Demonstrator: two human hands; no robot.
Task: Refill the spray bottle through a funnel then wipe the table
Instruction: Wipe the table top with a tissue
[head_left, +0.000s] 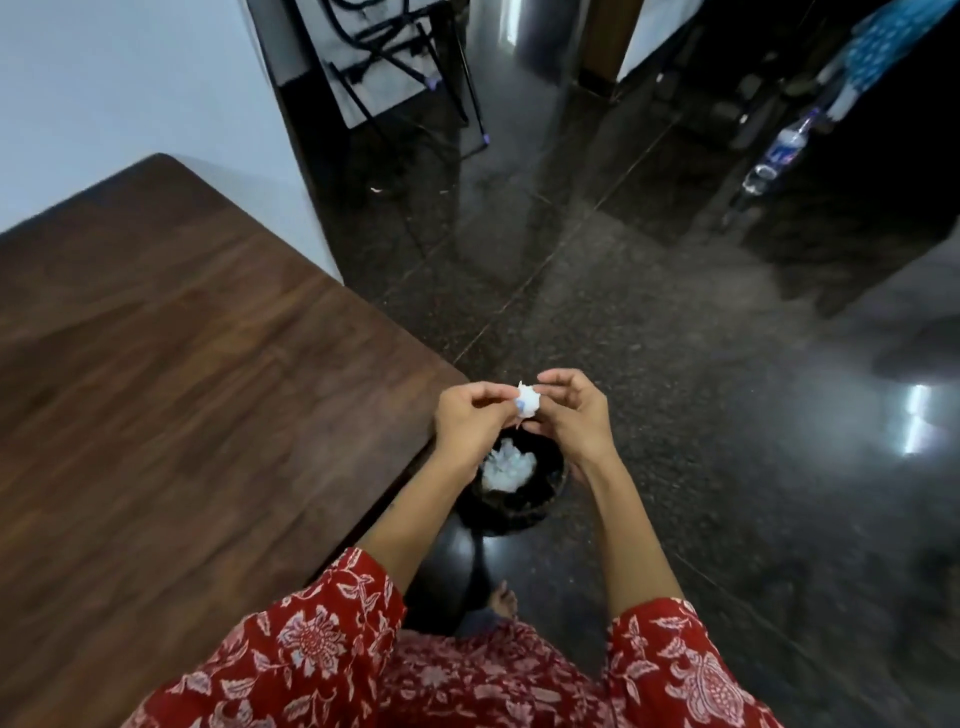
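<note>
Crumpled white tissue wad (527, 405) pinched by left hand (470, 423) and right hand (571, 415) above round dark bin (545, 499)

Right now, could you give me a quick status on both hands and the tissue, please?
Left hand and right hand pinch crumpled tissue. Held above dark bin. Nothing blocks the drop.

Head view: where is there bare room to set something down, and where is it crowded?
The wooden table shows bare from the wall to its near corner. It is crowded off that corner: both hands, left hand and right hand, pinch a tissue wad over the bin.
</note>
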